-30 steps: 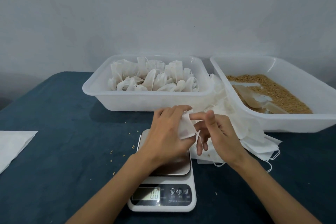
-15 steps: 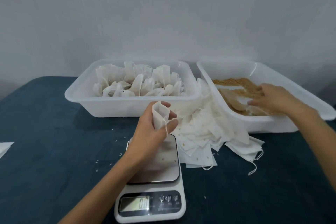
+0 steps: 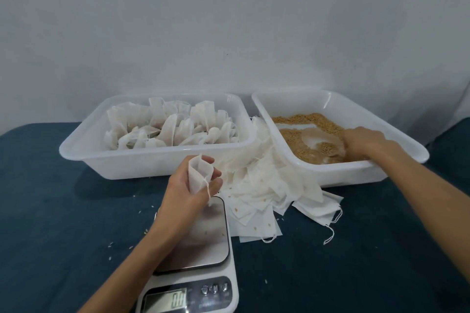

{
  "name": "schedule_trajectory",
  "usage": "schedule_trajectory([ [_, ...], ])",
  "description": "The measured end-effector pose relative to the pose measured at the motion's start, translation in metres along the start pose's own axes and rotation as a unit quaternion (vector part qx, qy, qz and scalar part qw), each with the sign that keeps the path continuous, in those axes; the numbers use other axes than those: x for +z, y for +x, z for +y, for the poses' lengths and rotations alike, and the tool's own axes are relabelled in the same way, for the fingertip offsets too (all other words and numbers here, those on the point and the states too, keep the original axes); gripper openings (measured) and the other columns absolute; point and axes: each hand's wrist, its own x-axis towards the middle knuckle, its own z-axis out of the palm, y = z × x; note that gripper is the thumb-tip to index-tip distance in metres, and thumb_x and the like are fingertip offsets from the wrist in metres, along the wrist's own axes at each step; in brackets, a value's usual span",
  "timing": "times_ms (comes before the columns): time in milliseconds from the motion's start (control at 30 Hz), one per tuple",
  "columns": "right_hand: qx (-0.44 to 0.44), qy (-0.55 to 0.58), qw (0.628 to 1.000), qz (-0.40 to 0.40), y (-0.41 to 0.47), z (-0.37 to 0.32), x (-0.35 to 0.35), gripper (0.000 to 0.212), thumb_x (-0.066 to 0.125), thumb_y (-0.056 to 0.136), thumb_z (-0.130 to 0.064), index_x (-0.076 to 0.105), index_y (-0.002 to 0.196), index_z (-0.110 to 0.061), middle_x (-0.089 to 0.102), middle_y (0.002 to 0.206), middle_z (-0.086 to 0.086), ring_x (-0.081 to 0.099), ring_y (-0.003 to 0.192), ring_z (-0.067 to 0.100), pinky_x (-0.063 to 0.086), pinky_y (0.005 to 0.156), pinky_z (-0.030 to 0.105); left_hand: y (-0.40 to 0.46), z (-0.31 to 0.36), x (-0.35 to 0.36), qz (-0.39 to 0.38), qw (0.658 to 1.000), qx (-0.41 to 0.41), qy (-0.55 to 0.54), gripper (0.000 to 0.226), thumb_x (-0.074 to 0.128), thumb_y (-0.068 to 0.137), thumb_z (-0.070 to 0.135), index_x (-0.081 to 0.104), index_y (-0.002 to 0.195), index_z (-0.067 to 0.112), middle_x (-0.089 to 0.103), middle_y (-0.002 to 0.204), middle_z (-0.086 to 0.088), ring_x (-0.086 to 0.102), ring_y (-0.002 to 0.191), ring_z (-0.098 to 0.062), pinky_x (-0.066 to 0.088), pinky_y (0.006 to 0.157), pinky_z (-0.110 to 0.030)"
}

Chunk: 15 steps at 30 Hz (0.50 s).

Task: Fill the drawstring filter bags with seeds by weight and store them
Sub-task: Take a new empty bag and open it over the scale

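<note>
My left hand [image 3: 189,187] holds an empty white filter bag [image 3: 198,173] upright with its mouth open, above the far end of the kitchen scale [image 3: 201,256]. The bag's drawstring hangs down past my fingers. My right hand [image 3: 363,141] is inside the right tub [image 3: 338,168], gripping a clear scoop [image 3: 323,143] that carries some brown seeds [image 3: 302,122]. A loose heap of empty bags [image 3: 267,190] lies between the tubs and the scale. The left tub [image 3: 152,160] holds several filled bags [image 3: 173,127].
The scale's display [image 3: 167,300] is lit at the near edge. Stray seeds dot the dark blue cloth [image 3: 63,223] left of the scale. A plain wall stands right behind both tubs.
A second ago both hands worked the bag open over the scale. My right hand then left it and went into the seed tub, where it now grips the scoop; my view shifted right.
</note>
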Motion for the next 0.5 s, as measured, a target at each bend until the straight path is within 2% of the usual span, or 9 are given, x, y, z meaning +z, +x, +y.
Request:
schedule_trajectory([
  [133,-0.079,0.012,0.997,-0.015,0.002,0.005,-0.001,0.012,0.067,0.087,-0.025,0.056,0.085,-0.022,0.06,0.085,-0.003,0.055,0.076,0.015,0.046,0.067,0.031,0.0,0.0,0.001,0.003,1.0,0.001,0.005,0.03,0.074,0.093,0.007,0.064,0.116,0.024,0.074,0.098,0.004,0.07,0.088,-0.007,0.056,0.077,-0.016],
  [267,-0.144,-0.008,0.989,-0.031,-0.005,0.001,-0.01,0.019,0.06,0.084,-0.008,0.05,0.076,-0.021,0.057,0.08,-0.003,0.047,0.07,0.015,0.037,0.061,0.027,0.0,0.001,0.001,0.007,1.0,-0.004,-0.007,0.03,0.074,0.093,0.005,0.064,0.116,0.021,0.074,0.098,0.003,0.07,0.086,-0.004,0.055,0.075,-0.015],
  [500,-0.208,-0.057,0.973,-0.078,-0.016,-0.004,-0.025,0.022,0.056,0.092,-0.006,0.054,0.077,-0.022,0.061,0.092,-0.002,0.05,0.08,0.017,0.043,0.073,0.028,0.001,0.003,-0.001,0.009,1.0,-0.003,-0.019,0.029,0.074,0.093,0.005,0.064,0.115,0.022,0.074,0.098,0.0,0.069,0.084,-0.006,0.054,0.074,-0.013],
])
